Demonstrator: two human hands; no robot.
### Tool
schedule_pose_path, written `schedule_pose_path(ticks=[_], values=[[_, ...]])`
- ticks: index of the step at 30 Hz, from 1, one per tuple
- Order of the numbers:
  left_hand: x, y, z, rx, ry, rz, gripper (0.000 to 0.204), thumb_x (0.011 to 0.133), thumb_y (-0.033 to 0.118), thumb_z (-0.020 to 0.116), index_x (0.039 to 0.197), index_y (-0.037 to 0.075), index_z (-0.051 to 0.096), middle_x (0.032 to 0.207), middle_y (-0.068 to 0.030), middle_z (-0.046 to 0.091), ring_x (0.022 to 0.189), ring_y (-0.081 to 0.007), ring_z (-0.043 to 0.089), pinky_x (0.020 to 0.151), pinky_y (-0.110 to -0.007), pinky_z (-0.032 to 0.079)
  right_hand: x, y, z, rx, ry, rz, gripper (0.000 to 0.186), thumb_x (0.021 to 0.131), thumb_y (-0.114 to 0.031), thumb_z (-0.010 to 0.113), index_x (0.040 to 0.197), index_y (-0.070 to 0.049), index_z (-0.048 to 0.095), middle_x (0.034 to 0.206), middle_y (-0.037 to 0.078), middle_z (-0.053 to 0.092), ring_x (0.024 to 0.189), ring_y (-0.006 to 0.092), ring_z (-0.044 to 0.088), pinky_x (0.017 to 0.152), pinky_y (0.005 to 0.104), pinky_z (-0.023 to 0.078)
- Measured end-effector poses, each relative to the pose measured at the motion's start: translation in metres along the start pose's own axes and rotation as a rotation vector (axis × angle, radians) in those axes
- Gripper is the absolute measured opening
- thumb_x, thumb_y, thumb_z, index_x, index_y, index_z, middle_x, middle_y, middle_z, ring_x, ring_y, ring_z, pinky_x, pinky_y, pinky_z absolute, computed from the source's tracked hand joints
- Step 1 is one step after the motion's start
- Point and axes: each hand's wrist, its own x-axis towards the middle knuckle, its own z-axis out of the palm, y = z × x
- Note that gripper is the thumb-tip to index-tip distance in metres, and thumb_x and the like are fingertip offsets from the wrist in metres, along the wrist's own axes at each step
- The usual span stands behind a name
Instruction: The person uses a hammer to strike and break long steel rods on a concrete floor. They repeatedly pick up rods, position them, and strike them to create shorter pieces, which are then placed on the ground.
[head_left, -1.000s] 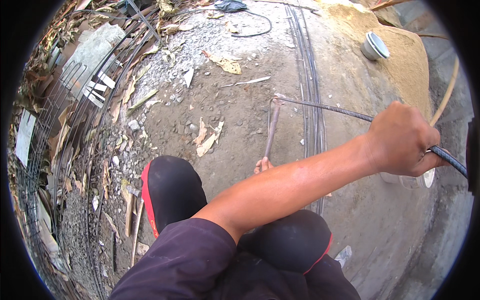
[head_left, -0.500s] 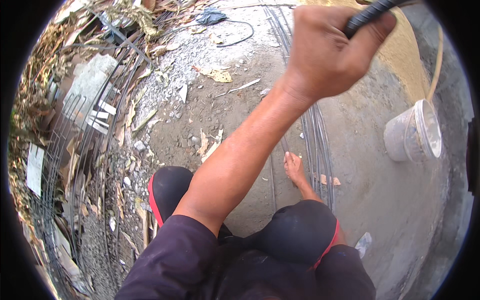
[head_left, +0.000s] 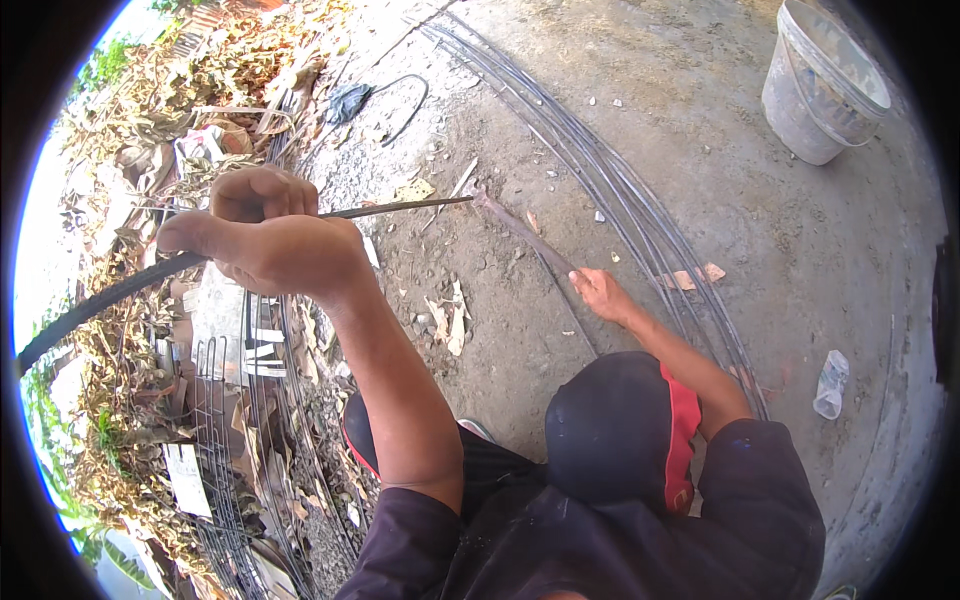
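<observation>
My left hand point(head_left: 280, 235) is raised at the left, its fingers closed around a dark ribbed steel rod point(head_left: 112, 288). One part of this rod runs out to the left edge, and the other narrows away to the right. Low in the middle, my right hand point(head_left: 602, 294) grips the near end of a brown, rusty-looking bar tool point(head_left: 530, 235). The tool's far end point(head_left: 480, 193) meets the rod's tip in the view; whether they are joined there I cannot tell. Beneath the tool, a thin rod point(head_left: 572, 312) lies on the ground.
Several long steel rods point(head_left: 590, 165) lie in a curve to the right of my right hand. Beyond them stand a whitish bucket point(head_left: 800, 100) and a crumpled clear plastic piece point(head_left: 831, 384). Bent bars point(head_left: 215, 430), dry leaves and scraps cover the left. A dark cloth point(head_left: 349, 103) lies farther off.
My left hand has swung from the upper right to the left with the rod. My right hand still grips the tool, now showing more of its length. The view has shifted.
</observation>
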Motion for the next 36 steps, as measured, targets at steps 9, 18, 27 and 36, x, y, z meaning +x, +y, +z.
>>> schedule_pose_path(ticks=[9,18,27,36], values=[[0.026,-0.011,0.011,0.005,-0.016,-0.078,0.084,0.099,0.078,0.02,0.056,0.009,0.043,0.047,0.0003,0.033,0.039,-0.0099,0.028,0.037,-0.027,0.018,-0.043,-0.063,0.01,1.122,-0.525,0.546,0.051,0.106,-0.059,0.04,0.106,-0.01,0.056,0.06,-0.005,0.044,0.043,0.0057,0.041,0.039,0.0247,0.039],[0.01,-0.005,0.035,0.047,-0.09,0.005,0.081,0.102,0.072,0.012,0.051,0.015,0.036,0.046,0.0031,0.026,0.041,-0.0088,0.02,0.04,-0.027,0.011,-0.029,-0.03,-0.028,0.651,-0.409,0.602,0.067,0.097,-0.074,0.045,0.083,-0.009,0.053,0.053,-0.006,0.036,0.039,0.005,0.031,0.035,0.0255,0.027],[-0.002,-0.001,0.028,-0.004,-0.102,-0.002,0.082,0.102,0.074,0.016,0.052,0.014,0.041,0.047,0.0043,0.025,0.041,-0.008,0.021,0.04,-0.027,0.011,-0.013,-0.015,-0.022,0.501,-0.328,0.6,0.071,0.094,-0.077,0.046,0.077,-0.008,0.051,0.052,-0.005,0.035,0.038,0.0075,0.032,0.035,0.0284,0.025],[0.0,0.001,0.028,-0.001,-0.125,0.003,0.08,0.101,0.075,0.014,0.051,0.016,0.037,0.044,0.0031,0.029,0.04,-0.0068,0.02,0.039,-0.026,0.01,0.003,-0.003,-0.037,0.371,-0.3,0.569,0.069,0.098,-0.072,0.044,0.074,-0.008,0.051,0.05,-0.004,0.035,0.038,0.0088,0.034,0.035,0.029,0.026]])
